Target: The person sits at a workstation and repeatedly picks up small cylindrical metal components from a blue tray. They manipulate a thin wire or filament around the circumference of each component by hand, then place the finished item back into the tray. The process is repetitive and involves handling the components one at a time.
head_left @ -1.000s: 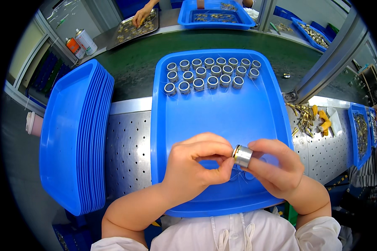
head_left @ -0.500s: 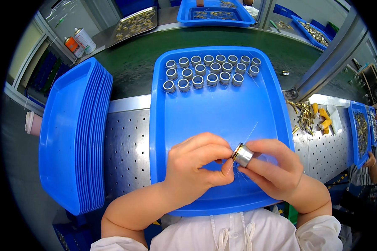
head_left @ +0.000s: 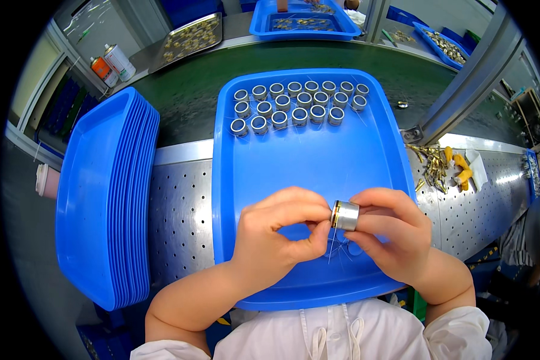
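Observation:
In front of me, over the near part of a blue tray (head_left: pixel 282 174), my right hand (head_left: pixel 396 231) grips a short silver metal cylinder (head_left: pixel 347 216) between thumb and fingers. The cylinder lies on its side, with a dark and gold-coloured band at its left end. Thumb and forefinger of my left hand (head_left: pixel 282 228) are pinched together at that end; what lies between their tips is hidden. Thin wires (head_left: pixel 333 243) hang below it. Several similar cylinders (head_left: pixel 299 116) stand upright in rows at the tray's far side, fine wires sticking out from some.
A stack of blue trays (head_left: pixel 132 204) stands to the left. On the perforated metal table (head_left: pixel 177 210) at right lie brass-coloured pieces (head_left: pixel 433 171) and yellow finger covers (head_left: pixel 462 171). A metal post (head_left: pixel 471 78) rises at the right. Two spray cans (head_left: pixel 120 62) stand far left.
The cylinder has turned from tilted to nearly level, and a wire that pointed up now does not show there. At right, a person has shifted and a blue tray is mostly gone from view.

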Available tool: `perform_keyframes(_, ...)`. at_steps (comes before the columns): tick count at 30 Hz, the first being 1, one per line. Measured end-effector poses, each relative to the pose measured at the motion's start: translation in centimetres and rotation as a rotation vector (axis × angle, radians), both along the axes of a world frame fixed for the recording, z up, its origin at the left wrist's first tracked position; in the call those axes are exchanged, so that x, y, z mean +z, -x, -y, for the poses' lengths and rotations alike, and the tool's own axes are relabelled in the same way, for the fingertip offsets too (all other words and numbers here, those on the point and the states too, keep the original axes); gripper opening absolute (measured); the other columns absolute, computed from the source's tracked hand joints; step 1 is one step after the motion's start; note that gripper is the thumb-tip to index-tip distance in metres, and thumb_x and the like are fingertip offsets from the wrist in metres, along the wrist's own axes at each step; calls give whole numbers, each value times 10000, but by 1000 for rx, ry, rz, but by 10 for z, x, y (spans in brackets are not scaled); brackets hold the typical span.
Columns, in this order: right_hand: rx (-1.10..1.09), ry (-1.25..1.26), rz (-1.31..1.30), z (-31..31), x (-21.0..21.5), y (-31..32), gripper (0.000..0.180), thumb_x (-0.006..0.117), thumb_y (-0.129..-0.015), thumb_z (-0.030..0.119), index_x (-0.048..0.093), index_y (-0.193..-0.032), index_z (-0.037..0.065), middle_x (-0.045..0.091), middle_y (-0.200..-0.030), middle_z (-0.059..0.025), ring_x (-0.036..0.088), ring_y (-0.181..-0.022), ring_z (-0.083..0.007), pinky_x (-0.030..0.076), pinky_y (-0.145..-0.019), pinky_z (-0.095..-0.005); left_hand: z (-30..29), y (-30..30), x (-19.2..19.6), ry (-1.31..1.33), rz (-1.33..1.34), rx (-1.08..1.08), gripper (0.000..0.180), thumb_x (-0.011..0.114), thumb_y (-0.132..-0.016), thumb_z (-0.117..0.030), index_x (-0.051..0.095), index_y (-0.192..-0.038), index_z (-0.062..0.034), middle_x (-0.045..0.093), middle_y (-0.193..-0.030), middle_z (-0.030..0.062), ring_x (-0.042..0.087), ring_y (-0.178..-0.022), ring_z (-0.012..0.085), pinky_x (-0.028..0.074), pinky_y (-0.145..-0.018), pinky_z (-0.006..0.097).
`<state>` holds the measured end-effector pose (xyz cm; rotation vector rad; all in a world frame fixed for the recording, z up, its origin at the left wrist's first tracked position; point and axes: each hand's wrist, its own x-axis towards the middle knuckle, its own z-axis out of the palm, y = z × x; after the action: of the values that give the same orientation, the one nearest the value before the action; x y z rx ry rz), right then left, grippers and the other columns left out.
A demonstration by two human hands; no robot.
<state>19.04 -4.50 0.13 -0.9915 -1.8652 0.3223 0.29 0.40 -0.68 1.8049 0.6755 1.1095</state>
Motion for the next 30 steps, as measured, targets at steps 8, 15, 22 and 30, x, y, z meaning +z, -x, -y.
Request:
perform_keyframes(8, 4, -193, 138, -2, -2, -2, 229, 733, -648, -12, 641, -858, -20, 595, -964, -160, 620, -725, -237, 518, -600, -291, -1, 4, 4, 237, 34, -119, 177, 638, -723, 98, 651, -889, 40, 609, -945, 121, 618, -828, 152, 546, -753, 249)
perform_keyframes(15, 22, -99, 107, 1, 2, 1, 254, 751, -643, 1, 650, -876, -13, 590, -967, -148, 613, -709, -225, 512, -604, -285, 1, 0, 2, -18, -8, 16, 142, 686, -637, 62, 637, -754, -3, 628, -778, 78, 612, -640, 121, 513, -574, 231)
perform_keyframes(22, 10, 41, -29, 5, 0, 4, 255, 762, -666, 5, 659, -899, 17, 599, -997, -132, 631, -754, -200, 516, -614, -269, 2, -3, 3, -351, -49, 126, 187, 710, -574, 36, 619, -720, -39, 622, -752, 75, 609, -615, 195, 491, -539, 254)
perform_keyframes(30, 26, 84, -60, 1, 0, -1, 247, 742, -683, -19, 660, -914, 14, 603, -1003, -138, 630, -761, -196, 527, -636, -267, 1, -3, 4, -94, -4, 52, 160, 696, -644, 55, 646, -784, -7, 632, -794, 87, 620, -657, 159, 512, -578, 247)
